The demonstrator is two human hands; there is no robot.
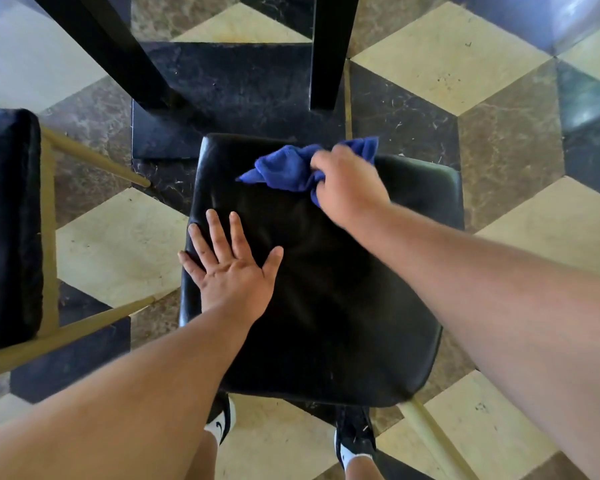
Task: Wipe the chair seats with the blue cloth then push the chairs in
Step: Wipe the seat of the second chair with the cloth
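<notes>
Black leather-look chair seat fills centre of the head view, seen from straight above. Right hand sits at the far edge of the seat, fingers closed around a bunched blue cloth; cloth rests on the seat's far part and trails off to the left of the hand. Hand slightly motion-blurred. Left hand lies flat on the near-left part of the same seat, palm down, fingers spread apart, gripping nothing. Both forearms reach in from the bottom of the frame. A pale wooden chair leg shows under the near-right corner of the seat. Second black chair seat at the left edge, with pale wooden rails beside it, well apart from the cloth. Two black table legs stand on the floor just beyond the centre seat. Floor is cream, brown and dark marble tile in a cube pattern. Black-and-white shoes visible below the seat's near edge.
</notes>
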